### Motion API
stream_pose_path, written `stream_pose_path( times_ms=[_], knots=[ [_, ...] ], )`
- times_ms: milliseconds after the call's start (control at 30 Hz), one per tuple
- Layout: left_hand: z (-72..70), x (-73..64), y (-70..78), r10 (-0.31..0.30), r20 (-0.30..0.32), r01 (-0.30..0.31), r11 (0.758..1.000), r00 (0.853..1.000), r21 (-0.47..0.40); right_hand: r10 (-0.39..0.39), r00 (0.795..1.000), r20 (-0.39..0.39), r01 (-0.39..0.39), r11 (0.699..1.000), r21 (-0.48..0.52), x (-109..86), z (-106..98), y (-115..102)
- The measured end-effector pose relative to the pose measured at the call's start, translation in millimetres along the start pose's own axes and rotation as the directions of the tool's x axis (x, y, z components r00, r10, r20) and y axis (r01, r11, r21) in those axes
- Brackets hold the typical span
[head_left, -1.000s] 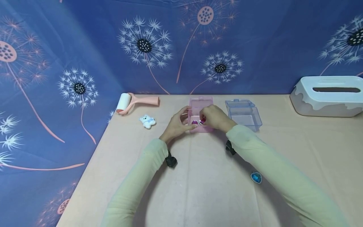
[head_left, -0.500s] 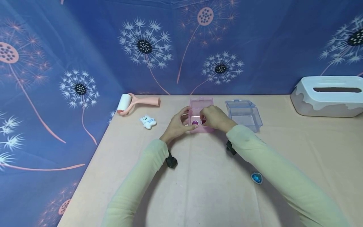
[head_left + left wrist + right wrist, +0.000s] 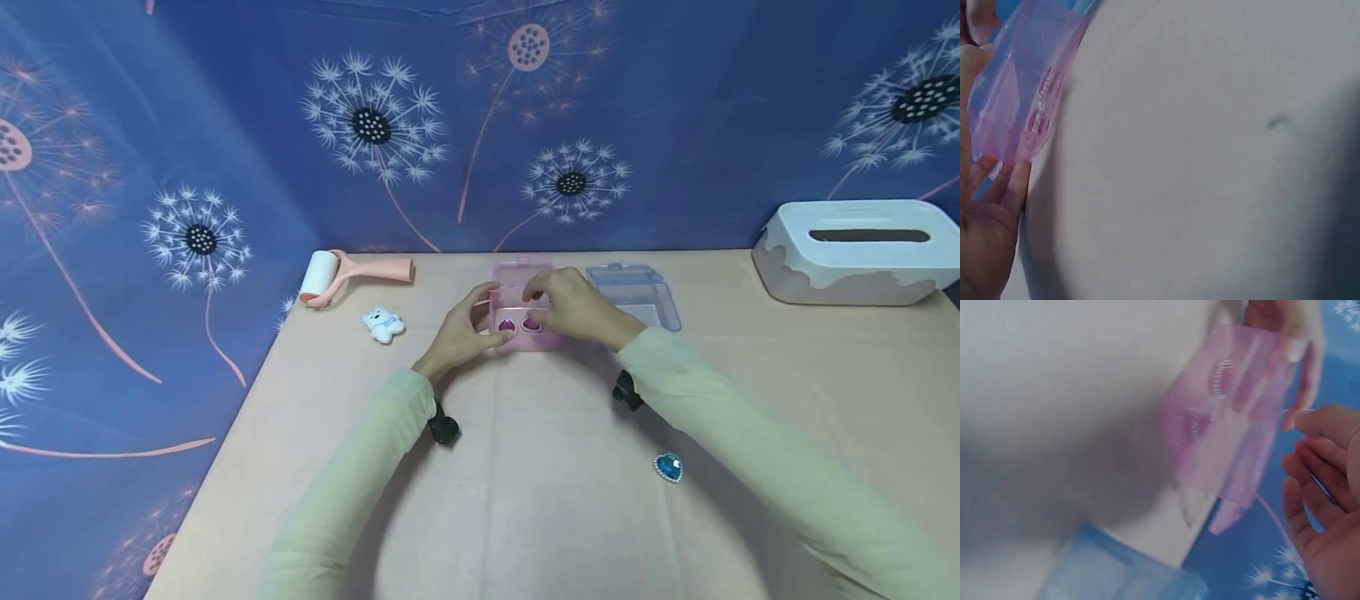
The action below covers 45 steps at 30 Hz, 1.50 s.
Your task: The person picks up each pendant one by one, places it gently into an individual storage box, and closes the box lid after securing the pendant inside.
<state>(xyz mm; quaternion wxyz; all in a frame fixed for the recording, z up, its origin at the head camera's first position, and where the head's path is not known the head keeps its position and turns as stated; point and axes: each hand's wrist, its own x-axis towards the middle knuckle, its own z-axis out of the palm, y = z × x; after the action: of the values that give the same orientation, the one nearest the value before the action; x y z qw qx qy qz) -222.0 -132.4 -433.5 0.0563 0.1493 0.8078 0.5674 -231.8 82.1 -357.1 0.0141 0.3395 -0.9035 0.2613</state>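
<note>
A translucent pink box (image 3: 537, 342) is being held at its left end on the worktop (image 3: 540, 475), its lid (image 3: 522, 269) raised behind; inside the box, two magenta gems (image 3: 507, 326) with silvery rims are being contained side by side.

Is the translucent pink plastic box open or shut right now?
Open. The pink box has its translucent lid tipped back behind the base, and two magenta gems with sparkly rims show inside.

No readable text, labels, brands, numbers or signs in view.
</note>
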Motion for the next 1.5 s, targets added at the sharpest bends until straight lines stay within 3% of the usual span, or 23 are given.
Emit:
stream_pose_path(
  times_ms=[100, 200, 300, 367, 467, 600, 667, 767, 900, 1000, 1267, 1500],
  knots=[
    [2.2, 0.3, 3.8, 0.008, 0.021, -0.007, 0.999, 1.000, -0.039, -0.027, 0.999, -0.045, 0.027, 1.000, 0.005, -15.3, -16, -4],
    [3.9, 2.6, 11.4, 0.027, 0.011, -0.027, 0.999, 1.000, -0.021, -0.030, 0.996, -0.081, 0.031, 0.999, 0.009, -36.4, -29, -7],
    [3.7, 6.9, 26.3, 0.063, -0.040, -0.059, 0.995, 0.997, 0.086, -0.025, 0.993, -0.111, 0.024, 1.000, -0.014, -61.5, -39, -8],
    [4.6, 10.7, 40.4, 0.104, -0.073, -0.089, 0.979, 0.992, 0.181, -0.021, 0.990, -0.137, 0.016, 0.999, -0.035, -78.9, -45, -7],
    [12.7, 16.1, 65.2, 0.182, -0.073, -0.155, 0.948, 0.981, 0.277, -0.015, 0.983, -0.183, 0.002, 0.998, -0.070, -103.3, -50, -6],
    [40.1, 20.6, 97.4, 0.280, -0.010, -0.264, 0.917, 0.960, 0.301, -0.006, 0.968, -0.250, -0.017, 0.996, -0.090, -130.1, -53, 1],
    [58.9, 22.2, 109.5, 0.273, 0.026, -0.267, 0.912, 0.962, 0.311, -0.001, 0.963, -0.269, -0.025, 0.995, -0.092, -141.2, -52, 6],
    [87.6, 25.1, 119.5, 0.202, 0.070, -0.214, 0.920, 0.977, 0.329, 0.020, 0.960, -0.278, -0.042, 0.996, -0.073, -154.3, -47, 15],
    [117.5, 28.1, 117.9, 0.080, 0.072, -0.101, 0.931, 0.994, 0.350, 0.038, 0.966, -0.256, -0.049, 0.998, -0.038, -166.6, -35, 25],
    [132.7, 30.0, 109.6, 0.030, 0.053, -0.046, 0.941, 0.998, 0.335, 0.050, 0.971, -0.233, -0.059, 0.998, -0.030, -174.9, -26, 31],
    [151.0, 32.0, 86.9, 0.013, -0.024, -0.007, 0.975, 1.000, 0.221, 0.112, 0.982, -0.155, -0.115, 0.993, -0.008, -185.4, -8, 41],
    [157.8, 31.7, 80.3, -0.033, -0.069, 0.046, 0.980, 0.997, 0.192, 0.137, 0.984, -0.113, -0.139, 0.990, -0.018, -188.0, -5, 47]
  ],
)
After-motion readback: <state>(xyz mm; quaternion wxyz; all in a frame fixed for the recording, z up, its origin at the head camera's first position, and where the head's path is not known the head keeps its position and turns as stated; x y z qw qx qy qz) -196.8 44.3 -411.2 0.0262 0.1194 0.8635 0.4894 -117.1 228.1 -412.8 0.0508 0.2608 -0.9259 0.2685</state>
